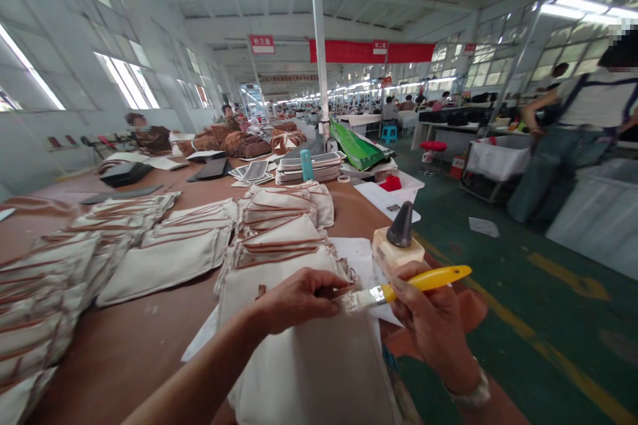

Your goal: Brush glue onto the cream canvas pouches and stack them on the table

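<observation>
My right hand [423,312] is closed round the yellow handle of a brush [428,279], whose pale bristles point left. The bristles touch the edge area of a cream fabric piece [319,358] in front of me. My left hand [299,299] pinches a small brown strip at that edge, close to the bristle tips. Behind my hands lies a stack of cream pieces with brown edging [284,232]. A dark cone [401,224] stands on a pale yellowish block [393,252] just beyond my right hand.
More cream pieces [174,255] lie in rows on the brown table [129,339] at left. A teal bottle [306,165], grey-and-white panels [319,176] and green sheeting [359,146] are farther back. A person [573,119] stands at right beside white bins [598,212].
</observation>
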Action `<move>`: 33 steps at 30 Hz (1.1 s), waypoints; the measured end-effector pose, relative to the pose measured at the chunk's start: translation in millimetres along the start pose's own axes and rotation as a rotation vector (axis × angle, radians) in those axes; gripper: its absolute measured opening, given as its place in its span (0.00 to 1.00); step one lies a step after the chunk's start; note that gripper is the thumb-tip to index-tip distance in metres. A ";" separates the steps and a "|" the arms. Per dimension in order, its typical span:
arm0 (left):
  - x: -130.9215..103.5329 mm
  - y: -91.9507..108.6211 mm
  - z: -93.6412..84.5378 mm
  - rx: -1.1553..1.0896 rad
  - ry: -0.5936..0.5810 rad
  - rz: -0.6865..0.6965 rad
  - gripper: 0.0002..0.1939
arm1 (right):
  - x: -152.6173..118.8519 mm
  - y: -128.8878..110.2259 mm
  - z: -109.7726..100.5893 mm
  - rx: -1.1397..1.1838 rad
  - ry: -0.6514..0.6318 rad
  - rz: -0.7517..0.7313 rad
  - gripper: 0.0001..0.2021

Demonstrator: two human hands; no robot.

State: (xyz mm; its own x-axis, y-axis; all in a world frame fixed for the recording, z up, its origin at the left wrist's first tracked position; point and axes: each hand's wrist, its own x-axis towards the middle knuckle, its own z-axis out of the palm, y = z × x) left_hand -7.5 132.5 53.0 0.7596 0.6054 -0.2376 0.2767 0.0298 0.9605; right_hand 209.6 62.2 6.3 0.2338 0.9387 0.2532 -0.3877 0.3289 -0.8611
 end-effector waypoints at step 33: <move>-47.9 -12.0 57.5 1.133 0.470 0.585 0.07 | -38.5 -56.0 -12.1 -0.159 -0.144 -0.023 0.08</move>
State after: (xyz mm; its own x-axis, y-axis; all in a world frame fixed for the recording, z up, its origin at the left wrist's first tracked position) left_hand -13.3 57.3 44.5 0.7239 0.5227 0.4502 0.4866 -0.8495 0.2039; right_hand 233.2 6.4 39.4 0.1062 0.9400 0.3243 -0.2359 0.3406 -0.9101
